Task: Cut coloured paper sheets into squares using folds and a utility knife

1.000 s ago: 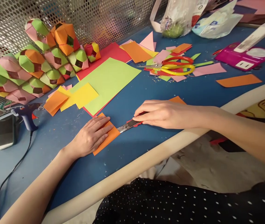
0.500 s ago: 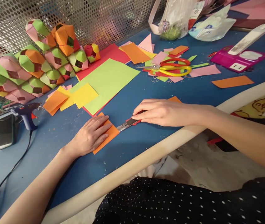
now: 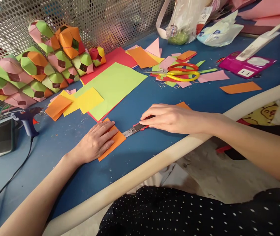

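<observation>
My left hand (image 3: 96,141) lies flat, fingers stretched out, pressing a folded orange paper (image 3: 116,142) onto the blue table (image 3: 149,98). My right hand (image 3: 169,117) is closed round a red utility knife (image 3: 137,128). Its metal blade points left and its tip meets the right edge of the orange paper. Another orange piece (image 3: 183,105) shows just behind my right hand.
Green sheet (image 3: 112,86) over red paper, yellow squares (image 3: 85,101) and orange squares (image 3: 57,106) lie behind. Folded paper balls (image 3: 38,62) stack against the mesh wall. Scissors (image 3: 181,72) sit among scraps, with a glue gun (image 3: 28,119), a phone (image 3: 4,137), a pink case (image 3: 247,62) and plastic bags (image 3: 186,23).
Both hands hold their places; the knife blade stays at the paper's edge. The camera view has shifted slightly.
</observation>
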`<state>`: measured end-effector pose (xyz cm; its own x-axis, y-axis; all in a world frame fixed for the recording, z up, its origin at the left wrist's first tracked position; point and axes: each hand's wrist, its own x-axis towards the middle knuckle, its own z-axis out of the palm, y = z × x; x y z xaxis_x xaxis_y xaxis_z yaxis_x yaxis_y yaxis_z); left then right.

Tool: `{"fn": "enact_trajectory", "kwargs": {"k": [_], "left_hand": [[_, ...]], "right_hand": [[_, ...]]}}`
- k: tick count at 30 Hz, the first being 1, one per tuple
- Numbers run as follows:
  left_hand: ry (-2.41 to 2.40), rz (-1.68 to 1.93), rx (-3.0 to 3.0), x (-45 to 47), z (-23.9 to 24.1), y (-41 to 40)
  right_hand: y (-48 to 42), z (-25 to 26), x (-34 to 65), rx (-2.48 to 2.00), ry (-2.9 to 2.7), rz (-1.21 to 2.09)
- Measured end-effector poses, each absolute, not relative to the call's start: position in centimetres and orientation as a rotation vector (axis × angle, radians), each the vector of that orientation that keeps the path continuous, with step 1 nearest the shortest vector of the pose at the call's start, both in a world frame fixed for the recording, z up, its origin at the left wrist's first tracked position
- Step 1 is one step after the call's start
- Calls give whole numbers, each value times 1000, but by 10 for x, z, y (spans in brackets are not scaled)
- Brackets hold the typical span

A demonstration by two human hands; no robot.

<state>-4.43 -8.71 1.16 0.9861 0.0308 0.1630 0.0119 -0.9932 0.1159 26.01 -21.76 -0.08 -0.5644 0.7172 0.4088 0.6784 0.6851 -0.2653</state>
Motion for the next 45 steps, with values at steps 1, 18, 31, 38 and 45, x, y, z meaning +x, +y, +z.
{"fn": "enact_trajectory", "kwargs": {"k": [1,18,31,38,45], "left_hand": [[34,245,3017,-44,12,-87],[83,206,3006,-44,13,-87],[65,214,3040,-43,13,-87],[79,234,3007,-44,11,-86],[55,224,3049,-43,12,-87]], "right_hand": [[-217,-1,261,-1083,-2403,103],[-219,0,265,-1111,-2395,160],[-228,2,260,-1130,-2386,207],[-231,7,255,-1164,-2401,248],[-232,6,253,-1145,-2386,255]]}}
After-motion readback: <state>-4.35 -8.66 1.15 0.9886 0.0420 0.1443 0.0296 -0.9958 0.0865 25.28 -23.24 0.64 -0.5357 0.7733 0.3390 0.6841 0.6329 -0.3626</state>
